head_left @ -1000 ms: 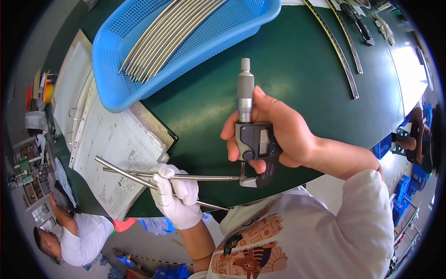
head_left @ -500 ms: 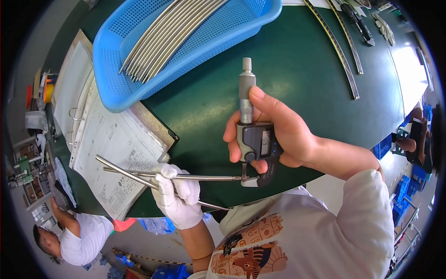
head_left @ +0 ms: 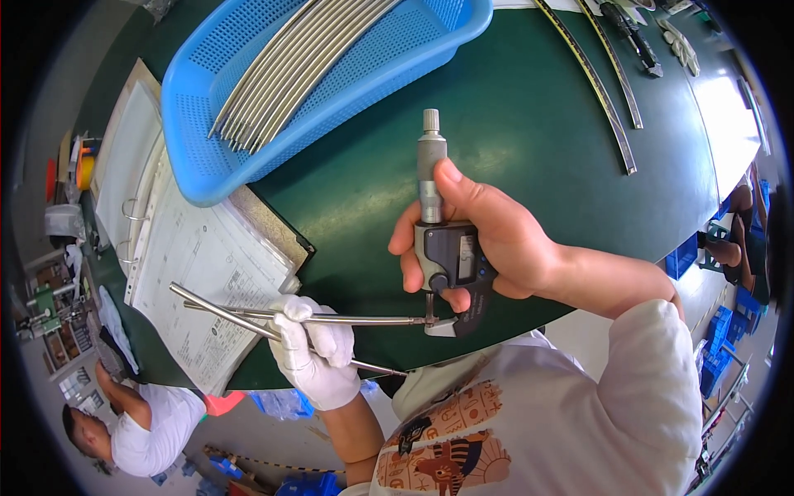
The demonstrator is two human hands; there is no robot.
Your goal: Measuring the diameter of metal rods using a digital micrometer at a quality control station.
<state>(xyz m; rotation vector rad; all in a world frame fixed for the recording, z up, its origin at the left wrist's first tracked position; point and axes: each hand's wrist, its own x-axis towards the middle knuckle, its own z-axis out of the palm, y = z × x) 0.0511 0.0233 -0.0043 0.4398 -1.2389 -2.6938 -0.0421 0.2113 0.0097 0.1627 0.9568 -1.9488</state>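
My left hand (head_left: 314,351), in a white glove, is closed around two slim metal rods. One rod (head_left: 376,319) runs nearly level to the right, its tip between the measuring faces of a digital micrometer (head_left: 451,252). The other rod (head_left: 217,308) crosses it at a slant, passing under the gloved fingers and out toward my shirt. My bare right hand (head_left: 504,236) grips the micrometer, thumb on the grey barrel and fingers around the frame. The micrometer stands upright, its thimble pointing away from me and its small display facing up.
A blue perforated basket (head_left: 186,157) with several metal rods stands at the far left of the green table (head_left: 546,124). An open ring binder (head_left: 198,273) with drawings lies left. Steel rulers (head_left: 595,78), a black caliper (head_left: 633,37) and a glove (head_left: 680,45) lie far right. Another person (head_left: 149,430) sits at left.
The micrometer and my right hand have shifted slightly left. My left hand still holds both rods in almost the same place.
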